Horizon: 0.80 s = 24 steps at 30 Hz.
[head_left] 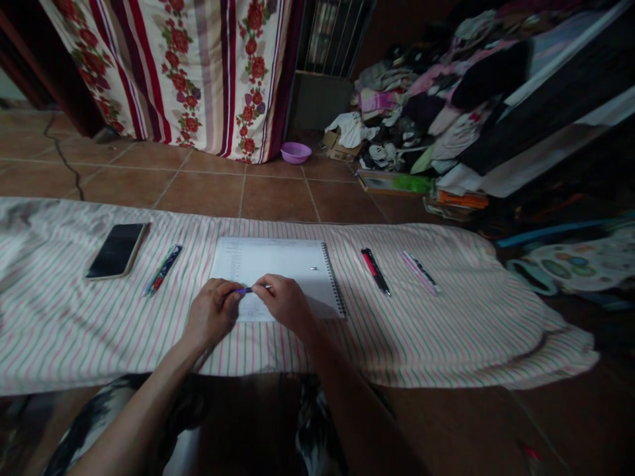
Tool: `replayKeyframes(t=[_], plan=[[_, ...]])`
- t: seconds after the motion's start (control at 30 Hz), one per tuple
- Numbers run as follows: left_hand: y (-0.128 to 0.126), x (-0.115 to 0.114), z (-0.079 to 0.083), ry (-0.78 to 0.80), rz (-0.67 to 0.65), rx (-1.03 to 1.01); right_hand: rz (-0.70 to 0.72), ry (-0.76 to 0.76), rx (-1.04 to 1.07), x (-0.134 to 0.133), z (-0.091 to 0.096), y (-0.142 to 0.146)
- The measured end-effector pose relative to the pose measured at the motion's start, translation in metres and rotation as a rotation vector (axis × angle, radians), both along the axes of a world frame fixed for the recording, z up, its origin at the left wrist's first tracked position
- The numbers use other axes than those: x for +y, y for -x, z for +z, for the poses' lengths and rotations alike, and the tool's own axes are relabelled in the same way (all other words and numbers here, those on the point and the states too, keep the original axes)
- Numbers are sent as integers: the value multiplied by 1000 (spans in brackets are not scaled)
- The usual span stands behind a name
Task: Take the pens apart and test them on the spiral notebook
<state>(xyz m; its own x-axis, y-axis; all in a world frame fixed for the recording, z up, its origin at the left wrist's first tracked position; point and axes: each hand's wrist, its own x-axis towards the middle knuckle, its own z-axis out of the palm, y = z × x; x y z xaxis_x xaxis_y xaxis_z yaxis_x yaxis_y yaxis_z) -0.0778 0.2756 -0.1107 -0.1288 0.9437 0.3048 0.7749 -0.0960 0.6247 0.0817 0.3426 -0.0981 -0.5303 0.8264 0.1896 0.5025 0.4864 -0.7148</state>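
Over the near part of a spiral notebook (pixel 278 254), my two hands hold a purple and dark pen (pixel 243 291) level between them. My left hand (pixel 214 309) is closed on its purple end. At the dark end, the fingers of my right hand (pixel 284 301) pinch the pen, and a thin tip sticks out past them. A small metallic piece (pixel 313 268) lies on the open page near the spiral binding. Faint writing runs along the page's top and left side. My fingers cover part of the pen.
On the striped cloth (pixel 461 317) lie a phone (pixel 116 251) and patterned pens (pixel 163 271) to the left, a red and black pen (pixel 376 272) and a pink and patterned pair (pixel 421 272) to the right. Beyond are a purple basin (pixel 296 153) and a clothes pile (pixel 421 106).
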Motion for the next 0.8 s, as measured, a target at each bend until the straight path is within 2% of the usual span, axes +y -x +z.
replayKeyframes(t=[0.1,0.2,0.3,0.53,0.8], plan=[[1,1,-2,19,13,-8,-11,57,48,1,-1,0],[2,1,-4,46,44,-17,8,41,75,3,-1,0],[3,2,-4,59,48,-23,15,-8,55,3,1,0],[-2,2,2,19,19,-39,-70,-29,-66,1,4,2],[0,3,-3,38,47,-23,0,29,140,3,0,0]])
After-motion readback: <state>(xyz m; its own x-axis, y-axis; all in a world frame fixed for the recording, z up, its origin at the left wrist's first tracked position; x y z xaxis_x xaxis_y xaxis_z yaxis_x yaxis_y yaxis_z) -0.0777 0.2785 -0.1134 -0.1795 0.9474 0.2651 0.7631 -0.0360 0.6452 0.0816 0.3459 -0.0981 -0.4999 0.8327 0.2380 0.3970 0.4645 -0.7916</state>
